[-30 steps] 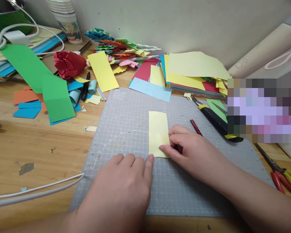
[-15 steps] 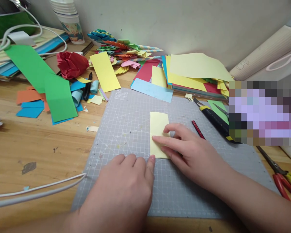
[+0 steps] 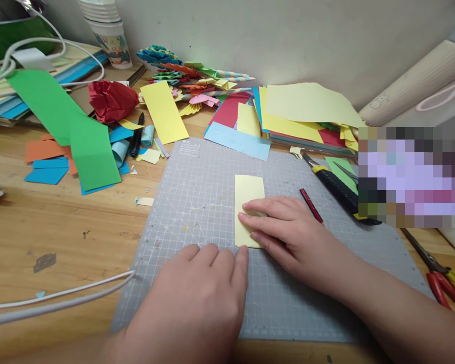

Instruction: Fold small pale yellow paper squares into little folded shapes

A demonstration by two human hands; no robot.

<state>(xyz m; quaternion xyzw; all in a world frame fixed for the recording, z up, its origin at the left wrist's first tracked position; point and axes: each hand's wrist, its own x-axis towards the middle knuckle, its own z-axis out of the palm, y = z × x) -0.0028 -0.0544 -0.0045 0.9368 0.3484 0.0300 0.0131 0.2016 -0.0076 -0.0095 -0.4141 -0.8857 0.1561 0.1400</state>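
Note:
A pale yellow strip of paper [image 3: 249,189] lies upright on the grey cutting mat [image 3: 182,202]. Across its lower right part my right hand [image 3: 288,227] rests open, its fingers stretched out and pressing on the paper. My left hand [image 3: 197,288] is closed at the paper's bottom edge, one fingertip touching that edge. Its other fingers curl under, so whatever is inside them, if anything, is hidden. To the right of my right hand lies a thin dark red stick-like piece [image 3: 311,206].
Behind the mat are a stack of coloured paper [image 3: 311,103], a light blue strip [image 3: 237,140] and paper flowers [image 3: 159,55]. A black utility knife [image 3: 337,192] and red-and-yellow handled scissors [image 3: 440,283] lie right. Green paper [image 3: 91,146] and white cables [image 3: 60,298] are left.
The upper fingers of my right hand have stretched out flat across the paper. My left fingertip has slid slightly right along the bottom edge. The paper has stayed put.

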